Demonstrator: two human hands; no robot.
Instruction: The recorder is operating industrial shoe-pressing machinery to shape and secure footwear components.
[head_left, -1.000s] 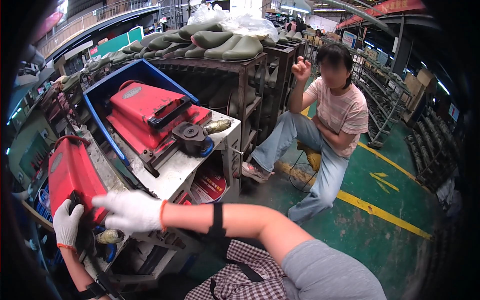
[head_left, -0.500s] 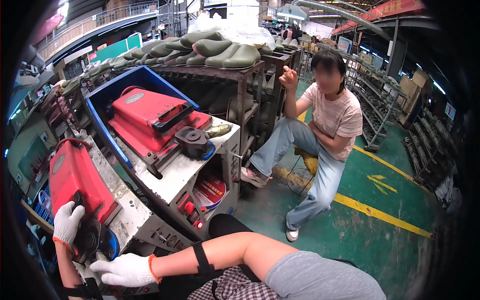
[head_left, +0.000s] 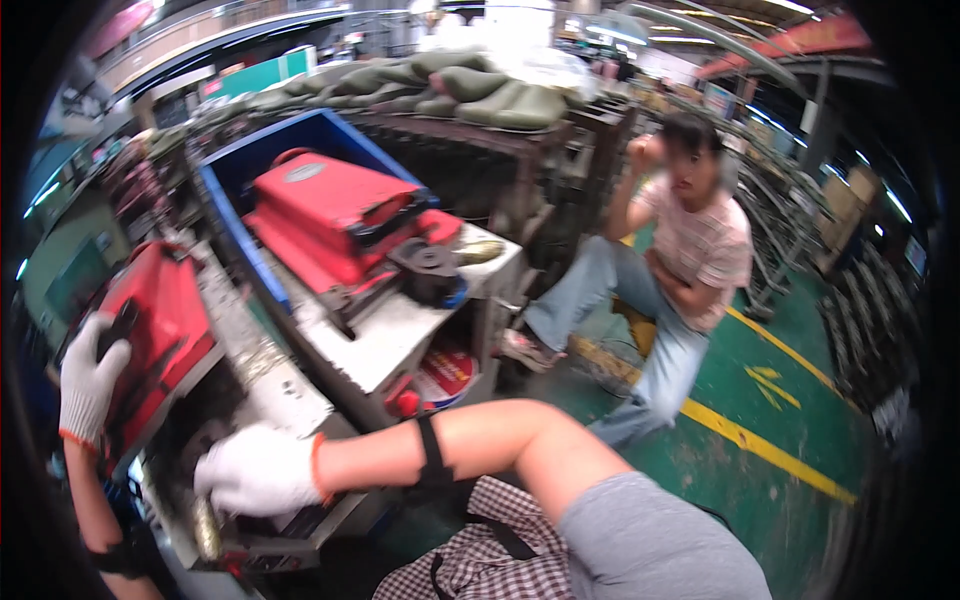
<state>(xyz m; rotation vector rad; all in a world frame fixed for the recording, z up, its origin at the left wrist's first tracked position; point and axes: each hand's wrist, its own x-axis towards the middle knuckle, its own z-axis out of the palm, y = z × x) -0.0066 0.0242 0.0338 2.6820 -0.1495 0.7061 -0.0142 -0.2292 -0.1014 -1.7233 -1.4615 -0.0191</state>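
Gripping with my gloved left hand (head_left: 93,385), head view: fingers bent round the black handle (head_left: 120,325) of the near red hood (head_left: 165,305), at my far left. Hood sits tipped, its front edge apparently raised off the white machine top (head_left: 270,370). My gloved right hand (head_left: 262,468) is low at the machine's front, fingers curled, just beside a gold-wrapped knob (head_left: 206,530); motion blur, cannot tell whether it grasps or touches anything. Handling, my judgement: hood looks stiff, probably painted metal, fairly heavy, likelier to scuff than break. Smooth red flanks could slide under knit gloves; the handle is the sound hold, fingers kept away from the lower edge. Writing: nothing legible on my hood. The second red hood (head_left: 335,215), within a blue surround (head_left: 330,130), bears a pale oval badge (head_left: 305,173), lettering too small to read. Lower down, a round red-and-white printed piece (head_left: 447,375), text smeared. Upper right, a red banner (head_left: 800,45), also unreadable. Yellow arrow mark (head_left: 770,390) on the green floor, near a seated co-worker (head_left: 700,235) with one hand raised.
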